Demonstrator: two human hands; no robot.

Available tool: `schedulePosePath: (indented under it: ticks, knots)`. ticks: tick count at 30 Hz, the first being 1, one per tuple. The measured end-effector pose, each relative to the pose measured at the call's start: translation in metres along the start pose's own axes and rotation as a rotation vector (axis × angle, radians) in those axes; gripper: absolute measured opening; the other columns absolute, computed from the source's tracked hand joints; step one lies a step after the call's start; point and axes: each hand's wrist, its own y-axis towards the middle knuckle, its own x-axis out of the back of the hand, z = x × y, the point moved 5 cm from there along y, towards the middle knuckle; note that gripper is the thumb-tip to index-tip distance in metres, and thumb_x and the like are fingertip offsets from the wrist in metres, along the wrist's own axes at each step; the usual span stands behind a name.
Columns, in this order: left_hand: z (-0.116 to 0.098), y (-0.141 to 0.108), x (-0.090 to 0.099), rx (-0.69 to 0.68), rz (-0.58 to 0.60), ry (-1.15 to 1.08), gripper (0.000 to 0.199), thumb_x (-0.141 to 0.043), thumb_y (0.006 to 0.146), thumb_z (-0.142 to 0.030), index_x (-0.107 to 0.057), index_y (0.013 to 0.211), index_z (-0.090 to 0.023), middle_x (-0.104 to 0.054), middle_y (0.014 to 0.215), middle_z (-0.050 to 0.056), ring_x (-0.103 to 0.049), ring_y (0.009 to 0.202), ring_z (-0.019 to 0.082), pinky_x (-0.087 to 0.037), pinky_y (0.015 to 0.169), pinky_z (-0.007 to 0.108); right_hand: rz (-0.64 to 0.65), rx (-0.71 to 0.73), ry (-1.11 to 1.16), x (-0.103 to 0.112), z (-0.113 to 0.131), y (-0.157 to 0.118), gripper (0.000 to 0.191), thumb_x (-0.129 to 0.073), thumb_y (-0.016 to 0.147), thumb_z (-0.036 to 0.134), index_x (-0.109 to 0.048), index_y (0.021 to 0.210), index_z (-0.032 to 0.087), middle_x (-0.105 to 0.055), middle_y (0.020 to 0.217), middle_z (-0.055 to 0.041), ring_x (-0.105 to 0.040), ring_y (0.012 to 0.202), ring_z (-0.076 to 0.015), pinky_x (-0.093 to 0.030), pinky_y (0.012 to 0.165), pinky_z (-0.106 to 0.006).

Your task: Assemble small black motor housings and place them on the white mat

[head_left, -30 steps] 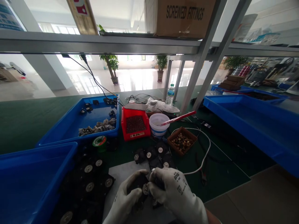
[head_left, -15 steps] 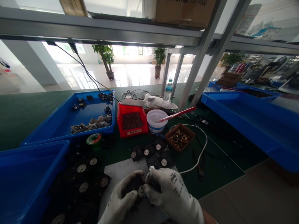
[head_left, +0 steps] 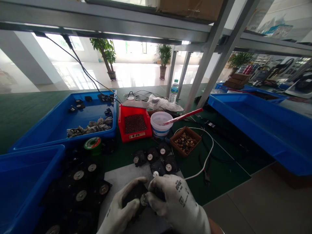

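My gloved left hand [head_left: 116,209] and right hand [head_left: 176,204] are curled close together in front of me, pressing from both sides on a small black part [head_left: 133,196] with a round metal hub [head_left: 143,200]. I hold it over a grey sheet [head_left: 122,182] on the green table [head_left: 226,185]. The part looks light and stiff, and seems best gripped by its black body, though its smooth edges could slip in coated gloves. The back of my right glove reads EDGE. Just beyond the sheet lies a cluster of matching parts [head_left: 158,159], and to my left a blue tray [head_left: 31,156] holds many more [head_left: 80,185]. Farther out are a green-labelled spool [head_left: 92,145], a red bin of dark granules [head_left: 134,123] with a label I cannot read, a white tub [head_left: 158,128] holding a red-handled brush [head_left: 182,116], a brown tray of brass rings [head_left: 185,140], and a water bottle [head_left: 173,91].
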Motion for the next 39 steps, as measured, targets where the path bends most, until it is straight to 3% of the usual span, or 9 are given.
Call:
schedulePosePath:
  ticks: [15, 21, 24, 27, 29, 31, 33, 35, 39]
  knots:
    - [-0.008, -0.004, 0.001, -0.035, -0.016, -0.002, 0.046, -0.072, 0.08, -0.039, -0.079, 0.122, -0.022, -0.079, 0.126, 0.008, -0.067, 0.127, 0.037, -0.053, 0.11, 0.037, -0.012, 0.021, -0.028, 0.0, 0.004, -0.003, 0.006, -0.073, 0.09, 0.025, -0.071, 0.083, 0.026, -0.074, 0.079, 0.0038, -0.069, 0.073, -0.0134, -0.045, 0.068, -0.024]
    - [-0.005, -0.005, 0.003, 0.046, -0.033, -0.065, 0.058, -0.075, 0.082, -0.051, -0.073, 0.133, -0.024, -0.073, 0.138, 0.008, -0.059, 0.137, 0.039, -0.049, 0.115, 0.045, -0.353, -0.12, -0.029, 0.056, -0.044, -0.007, 0.028, -0.06, 0.101, 0.049, -0.072, 0.107, 0.024, -0.078, 0.097, -0.0063, -0.074, 0.087, -0.0235, -0.056, 0.079, -0.034]
    - [-0.007, -0.011, 0.005, 0.052, -0.053, -0.155, 0.061, -0.073, 0.085, -0.048, -0.067, 0.142, -0.027, -0.064, 0.152, 0.006, -0.049, 0.147, 0.036, -0.041, 0.122, 0.043, -0.497, -0.189, -0.347, 0.088, -0.082, -0.009, 0.047, -0.053, 0.101, 0.061, -0.069, 0.118, 0.02, -0.076, 0.102, -0.0116, -0.073, 0.09, -0.0279, -0.06, 0.078, -0.04]
    - [-0.008, -0.019, 0.001, 0.094, 0.014, -0.268, 0.074, -0.074, 0.088, -0.046, -0.052, 0.156, -0.029, -0.076, 0.13, 0.007, -0.069, 0.122, 0.031, -0.053, 0.108, 0.039, -0.52, -0.151, -0.482, 0.095, -0.097, -0.01, 0.057, -0.058, 0.095, 0.069, -0.07, 0.117, 0.018, -0.072, 0.12, -0.0198, -0.067, 0.114, -0.0408, -0.053, 0.098, -0.059]
    - [-0.008, -0.024, -0.005, 0.146, 0.112, -0.322, 0.086, -0.076, 0.088, -0.05, -0.04, 0.162, -0.026, -0.081, 0.097, 0.005, -0.075, 0.088, 0.025, -0.06, 0.088, 0.034, -0.467, -0.002, -0.505, 0.084, -0.082, -0.011, 0.053, -0.059, 0.096, 0.065, -0.068, 0.123, 0.02, -0.071, 0.126, -0.0191, -0.063, 0.121, -0.041, -0.047, 0.105, -0.062]
    - [-0.011, -0.029, -0.011, 0.16, 0.202, -0.366, 0.096, -0.079, 0.085, -0.058, -0.037, 0.163, -0.022, -0.079, 0.085, 0.004, -0.073, 0.073, 0.022, -0.06, 0.072, 0.031, -0.29, 0.228, -0.442, 0.06, -0.05, -0.01, 0.047, -0.056, 0.102, 0.056, -0.061, 0.132, 0.021, -0.071, 0.124, -0.0148, -0.066, 0.116, -0.0331, -0.052, 0.1, -0.053]
    - [-0.014, -0.036, -0.013, 0.133, 0.237, -0.373, 0.094, -0.078, 0.082, -0.066, -0.048, 0.158, -0.02, -0.081, 0.099, 0.01, -0.076, 0.084, 0.027, -0.062, 0.073, 0.033, -0.021, 0.425, -0.335, 0.033, -0.016, -0.009, 0.05, -0.057, 0.102, 0.058, -0.059, 0.132, 0.019, -0.071, 0.117, -0.0119, -0.067, 0.105, -0.0274, -0.053, 0.09, -0.044]
    - [-0.014, -0.044, -0.01, 0.072, 0.186, -0.306, 0.079, -0.072, 0.085, -0.069, -0.062, 0.147, -0.021, -0.079, 0.119, 0.014, -0.075, 0.109, 0.035, -0.063, 0.091, 0.042, 0.169, 0.53, -0.37, 0.012, 0.011, -0.005, 0.049, -0.059, 0.098, 0.065, -0.066, 0.113, 0.019, -0.071, 0.102, -0.0078, -0.064, 0.088, -0.0244, -0.05, 0.079, -0.041]
    - [0.002, -0.065, 0.001, -0.086, -0.038, -0.104, 0.059, -0.079, 0.079, -0.063, -0.078, 0.126, -0.028, -0.077, 0.13, 0.01, -0.065, 0.132, 0.04, -0.051, 0.116, 0.052, 0.316, 0.772, -0.602, -0.013, 0.037, 0.002, 0.06, -0.051, 0.096, 0.077, -0.067, 0.085, 0.021, -0.068, 0.08, -0.0046, -0.055, 0.069, -0.0211, -0.036, 0.061, -0.039]
